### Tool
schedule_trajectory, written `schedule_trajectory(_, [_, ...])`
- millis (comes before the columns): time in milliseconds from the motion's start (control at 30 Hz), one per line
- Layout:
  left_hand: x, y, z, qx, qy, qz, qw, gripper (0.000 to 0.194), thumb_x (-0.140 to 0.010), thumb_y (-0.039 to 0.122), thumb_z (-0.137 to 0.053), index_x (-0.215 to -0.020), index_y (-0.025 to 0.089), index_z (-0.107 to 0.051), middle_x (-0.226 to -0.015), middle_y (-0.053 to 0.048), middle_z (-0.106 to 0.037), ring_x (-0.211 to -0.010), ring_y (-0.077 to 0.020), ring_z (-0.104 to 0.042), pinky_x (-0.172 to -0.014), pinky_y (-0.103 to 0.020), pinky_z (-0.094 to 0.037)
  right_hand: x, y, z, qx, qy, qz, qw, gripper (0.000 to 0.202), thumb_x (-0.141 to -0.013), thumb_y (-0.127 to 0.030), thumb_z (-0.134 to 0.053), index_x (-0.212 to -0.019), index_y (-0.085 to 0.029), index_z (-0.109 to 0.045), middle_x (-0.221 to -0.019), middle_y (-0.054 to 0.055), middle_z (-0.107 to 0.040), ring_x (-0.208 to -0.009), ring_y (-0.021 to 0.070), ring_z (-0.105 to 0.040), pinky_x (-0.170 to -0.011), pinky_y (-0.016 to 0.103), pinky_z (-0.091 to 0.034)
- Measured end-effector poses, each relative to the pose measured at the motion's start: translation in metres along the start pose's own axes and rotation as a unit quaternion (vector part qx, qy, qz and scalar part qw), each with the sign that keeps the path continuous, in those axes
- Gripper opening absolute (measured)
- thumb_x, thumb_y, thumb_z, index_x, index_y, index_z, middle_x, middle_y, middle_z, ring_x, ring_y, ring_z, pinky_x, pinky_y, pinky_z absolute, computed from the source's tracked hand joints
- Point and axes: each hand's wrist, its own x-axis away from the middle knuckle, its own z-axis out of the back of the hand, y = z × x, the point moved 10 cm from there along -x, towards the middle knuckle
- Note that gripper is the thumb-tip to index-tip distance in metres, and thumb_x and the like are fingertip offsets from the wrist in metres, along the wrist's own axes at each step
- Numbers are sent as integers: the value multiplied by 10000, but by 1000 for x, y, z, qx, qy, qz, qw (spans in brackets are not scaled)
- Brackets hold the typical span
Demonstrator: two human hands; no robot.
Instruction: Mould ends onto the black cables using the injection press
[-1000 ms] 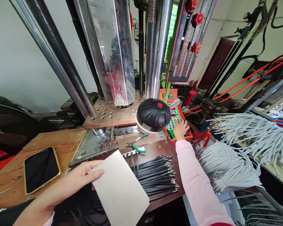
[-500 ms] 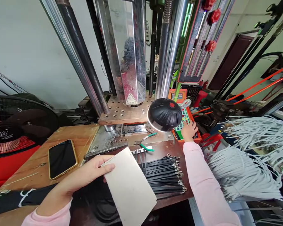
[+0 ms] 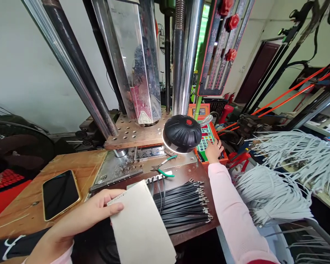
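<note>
My left hand (image 3: 106, 208) pinches the upper left corner of a blank off-white sheet of card (image 3: 141, 227), thumb on top. The card tilts over the near edge of the bench and hides part of a bundle of flat black straps or cables (image 3: 178, 205) with metal ends. My right hand (image 3: 214, 149) reaches forward to a green and orange control panel (image 3: 202, 146). Its fingers are spread, with a fingertip at the keypad; I cannot tell whether a key is pressed. Between the hands stand a black domed lamp (image 3: 182, 132) and green-handled cutters (image 3: 166, 173).
A press with steel columns (image 3: 185, 66) and a drilled plate (image 3: 134, 135) rises ahead, behind a clear guard (image 3: 139, 73). A phone (image 3: 61, 194) lies on the wooden board at left, near a fan (image 3: 13, 146). Bundles of white cables (image 3: 275, 194) fill the right.
The view has shifted right, so most things sit further left. The left hand still holds the card and the right hand stays at the keypad.
</note>
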Motion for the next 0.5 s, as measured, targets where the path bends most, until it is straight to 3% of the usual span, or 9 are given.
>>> schedule_trajectory(167, [2, -5, -5, -5, -21, 7, 1000, 667, -772, 729, -573, -1164, 209, -717, -1014, -79, -724, -952, -292, -648, -810, -331, -552, -1, -1, 1, 8, -11, -2, 1000, 474, -921, -189, -422, -1322, -348, -618, -1528, 81, -365, -1420, 300, -242, -1076, 492, -244])
schedule_trajectory(500, [5, -3, -2, -21, -4, 17, 1000, 695, -731, 753, -593, -1152, 219, -732, -1045, -82, -726, -988, -320, -655, -844, -350, -558, 1, -6, 6, 13, -35, 10, 999, 496, -915, -166, -414, -1350, -322, -595, -1554, 96, -331, -1446, 309, -199, -1080, 505, -242])
